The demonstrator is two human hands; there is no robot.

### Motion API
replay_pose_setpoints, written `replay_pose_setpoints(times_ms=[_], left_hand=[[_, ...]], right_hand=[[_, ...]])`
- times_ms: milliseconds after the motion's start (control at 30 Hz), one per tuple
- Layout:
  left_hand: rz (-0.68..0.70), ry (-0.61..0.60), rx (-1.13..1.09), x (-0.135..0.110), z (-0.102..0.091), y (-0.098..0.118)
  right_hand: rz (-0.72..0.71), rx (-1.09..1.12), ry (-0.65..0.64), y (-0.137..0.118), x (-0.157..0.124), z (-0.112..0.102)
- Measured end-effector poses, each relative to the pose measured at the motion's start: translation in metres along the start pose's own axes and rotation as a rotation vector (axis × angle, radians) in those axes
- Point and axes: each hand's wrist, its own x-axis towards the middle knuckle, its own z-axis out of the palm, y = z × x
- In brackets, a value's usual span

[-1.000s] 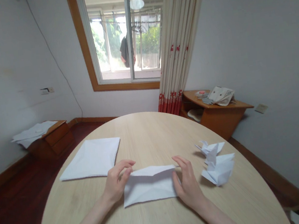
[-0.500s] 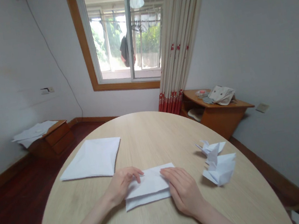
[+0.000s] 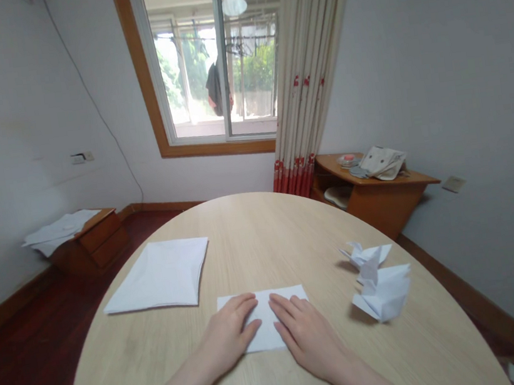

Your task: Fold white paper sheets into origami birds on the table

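Near-centre on the table (image 3: 261,223), folded white paper (image 3: 265,308) is lying flat, partly hidden under the outstretched, resting left hand (image 3: 230,332) and right hand (image 3: 306,331), between stacked sheets (image 3: 158,275) left and paper figures (image 3: 386,292) right.

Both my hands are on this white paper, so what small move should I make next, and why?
I'd probably slide the right hand outward along the far edge of the white paper, pressing lightly: the paper lies flat on the table, and the left hand rests on it too, so could steady it.
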Motion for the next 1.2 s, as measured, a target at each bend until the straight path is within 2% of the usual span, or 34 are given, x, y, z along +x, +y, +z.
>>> replay_pose_setpoints(times_ms=[233,400,567,800,933,1200], left_hand=[[0.131,0.056,0.249,-0.001,0.028,-0.006],[0.186,0.026,0.386,0.003,0.035,-0.009],[0.175,-0.008,0.413,0.008,0.03,-0.01],[0.172,-0.09,0.362,0.011,0.014,-0.009],[0.166,-0.103,0.319,0.012,0.01,-0.01],[0.04,-0.135,0.338,0.011,0.007,-0.009]], right_hand=[[0.049,0.06,-0.094,0.005,0.003,0.007],[0.097,0.107,-0.205,0.008,0.006,0.014],[0.131,0.114,-0.285,0.01,0.012,0.012],[0.116,0.08,-0.217,0.009,0.015,0.011],[0.138,0.061,-0.275,0.007,0.017,0.004],[0.154,0.112,-0.259,0.02,0.014,0.003]])
